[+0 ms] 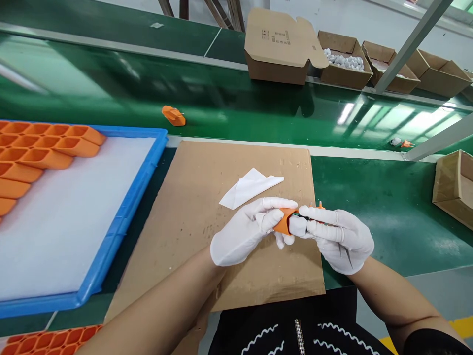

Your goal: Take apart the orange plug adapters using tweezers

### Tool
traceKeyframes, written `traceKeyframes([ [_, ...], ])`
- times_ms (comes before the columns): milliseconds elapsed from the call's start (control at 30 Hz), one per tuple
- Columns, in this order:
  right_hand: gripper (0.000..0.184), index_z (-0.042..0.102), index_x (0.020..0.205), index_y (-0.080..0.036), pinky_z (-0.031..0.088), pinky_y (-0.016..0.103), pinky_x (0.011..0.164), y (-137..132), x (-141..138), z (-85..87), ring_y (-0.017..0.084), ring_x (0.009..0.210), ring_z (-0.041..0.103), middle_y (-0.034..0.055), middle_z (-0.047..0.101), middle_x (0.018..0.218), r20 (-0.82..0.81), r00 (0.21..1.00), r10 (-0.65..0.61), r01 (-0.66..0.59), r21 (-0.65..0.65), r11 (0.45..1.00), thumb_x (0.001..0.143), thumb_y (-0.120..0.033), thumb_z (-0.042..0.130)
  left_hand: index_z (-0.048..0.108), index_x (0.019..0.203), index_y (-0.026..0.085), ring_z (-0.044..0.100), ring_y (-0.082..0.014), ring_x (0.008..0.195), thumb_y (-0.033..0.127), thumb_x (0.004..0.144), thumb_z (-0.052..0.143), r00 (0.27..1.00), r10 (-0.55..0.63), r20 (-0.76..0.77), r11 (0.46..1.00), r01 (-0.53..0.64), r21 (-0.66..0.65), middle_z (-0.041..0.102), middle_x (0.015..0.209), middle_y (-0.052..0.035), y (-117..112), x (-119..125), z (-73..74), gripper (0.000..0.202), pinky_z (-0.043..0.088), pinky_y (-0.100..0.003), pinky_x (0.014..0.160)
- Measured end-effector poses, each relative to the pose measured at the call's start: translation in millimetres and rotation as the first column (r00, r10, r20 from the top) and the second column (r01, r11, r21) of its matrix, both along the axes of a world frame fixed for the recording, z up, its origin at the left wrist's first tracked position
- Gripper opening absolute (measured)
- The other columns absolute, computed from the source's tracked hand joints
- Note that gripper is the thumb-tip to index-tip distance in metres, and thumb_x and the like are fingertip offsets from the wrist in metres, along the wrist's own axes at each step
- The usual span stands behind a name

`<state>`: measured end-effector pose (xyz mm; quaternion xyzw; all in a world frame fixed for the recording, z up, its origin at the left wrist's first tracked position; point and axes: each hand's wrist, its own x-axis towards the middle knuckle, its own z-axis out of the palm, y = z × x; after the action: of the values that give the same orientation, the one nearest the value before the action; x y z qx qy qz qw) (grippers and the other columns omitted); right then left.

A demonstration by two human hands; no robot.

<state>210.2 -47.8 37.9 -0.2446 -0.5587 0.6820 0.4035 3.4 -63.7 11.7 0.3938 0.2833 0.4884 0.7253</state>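
Observation:
My left hand (254, 224), in a white glove, is closed around an orange plastic housing (284, 222) above the cardboard sheet. From the right, my gloved right hand (338, 236) pinches an orange plug part with metal pins (320, 205). Between the hands a white block (297, 226) sits at the open mouth of the housing, with a bit of dark green showing above it. How far the block is inside the housing I cannot tell. Behind my hands lies a folded white paper (251, 187).
A blue tray (129, 217) with rows of orange housings (48, 143) stands at left. One orange piece (173, 116) lies on the green conveyor (221, 108). Beyond are cardboard boxes (284, 44), one holding white parts (343, 60). A metal post (439, 138) rises at right.

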Motion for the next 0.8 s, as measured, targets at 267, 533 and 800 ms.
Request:
traceKeyframes([
  [267, 0.044, 0.058, 0.14, -0.026, 0.065, 0.028, 0.074, 12, 12, -18.0, 0.017, 0.094, 0.076, 0.0097, 0.072, 0.127, 0.22, 0.927, -0.303, 0.001, 0.808, 0.589, 0.097, -0.014, 0.057, 0.073, 0.11, 0.019, 0.072, -0.0134, 0.059, 0.042, 0.088, 0.074, 1.0, 0.016, 0.009, 1.0, -0.016, 0.024, 0.077, 0.076, -0.0043, 0, 1, 3.4, 0.031, 0.061, -0.021, 0.054],
  [533, 0.046, 0.072, 0.121, -0.026, 0.043, 0.026, 0.045, 11, 12, 0.3, 0.007, 0.052, 0.058, 0.0027, 0.074, 0.124, 0.384, 0.694, -0.609, -0.259, 0.922, 0.287, 0.086, -0.001, 0.053, 0.072, 0.108, 0.017, 0.071, -0.0137, 0.061, 0.044, 0.083, 0.079, 0.998, 0.06, -0.035, 0.995, -0.062, -0.073, 0.077, 0.078, -0.005, -1, 6, 9.3, 0.038, 0.062, -0.024, 0.057],
  [800, 0.029, 0.074, 0.108, -0.02, 0.042, 0.027, 0.043, 5, -1, 1.1, 0.01, 0.052, 0.061, 0.007, 0.072, 0.128, 0.398, 0.635, -0.662, -0.261, 0.917, 0.301, 0.09, -0.011, 0.054, 0.071, 0.11, 0.012, 0.069, -0.015, 0.062, 0.045, 0.083, 0.079, 0.993, 0.084, -0.085, 0.983, -0.097, -0.157, 0.073, 0.075, -0.0052, 3, 12, -0.4, 0.044, 0.061, -0.027, 0.055],
])
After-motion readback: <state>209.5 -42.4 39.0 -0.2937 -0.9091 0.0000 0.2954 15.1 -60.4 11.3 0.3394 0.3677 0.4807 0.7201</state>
